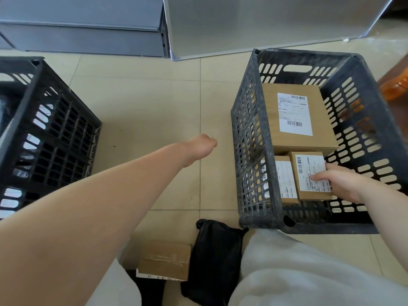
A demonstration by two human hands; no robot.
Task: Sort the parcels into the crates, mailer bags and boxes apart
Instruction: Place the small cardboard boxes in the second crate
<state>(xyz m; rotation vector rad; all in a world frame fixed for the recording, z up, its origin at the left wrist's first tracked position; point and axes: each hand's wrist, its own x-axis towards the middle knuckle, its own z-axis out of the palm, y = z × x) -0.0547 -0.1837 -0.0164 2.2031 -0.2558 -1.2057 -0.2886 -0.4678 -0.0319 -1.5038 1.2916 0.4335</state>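
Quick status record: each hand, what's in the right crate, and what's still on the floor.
left hand: extended over the floor tiles, fingers curled, holding nothing
right hand: inside the right crate, gripping a small box
right crate contents: large box, two small boxes, all cardboard
left crate: contents not readable
floor, unsorted: black mailer bag, cardboard box

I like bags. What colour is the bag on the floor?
Black: the mailer bag, seen in the head view.
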